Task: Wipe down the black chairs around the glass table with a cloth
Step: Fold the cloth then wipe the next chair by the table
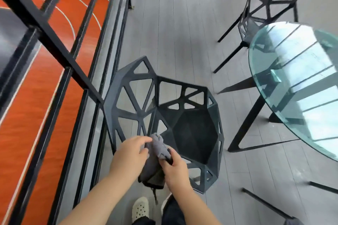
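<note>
Your fingers of the right hand are clenched round the grey cloth, thumb and forefinger pinching its bunched top, while the left hand grips its other side with the fingertips curled in. Judging by that two-handed hold, you are gathering or refolding the cloth for a fresh face rather than wiping; it sits just above the near edge of the black chair, and I cannot tell whether it touches the frame. The chair's seat is a solid faceted panel, its back and sides an open lattice of bars, so expect to work the cloth along each strut. It stands on grey plank floor, close beside a black railing. The glass desk lies to your right, with a second black chair beyond it, apparently not yet wiped.
</note>
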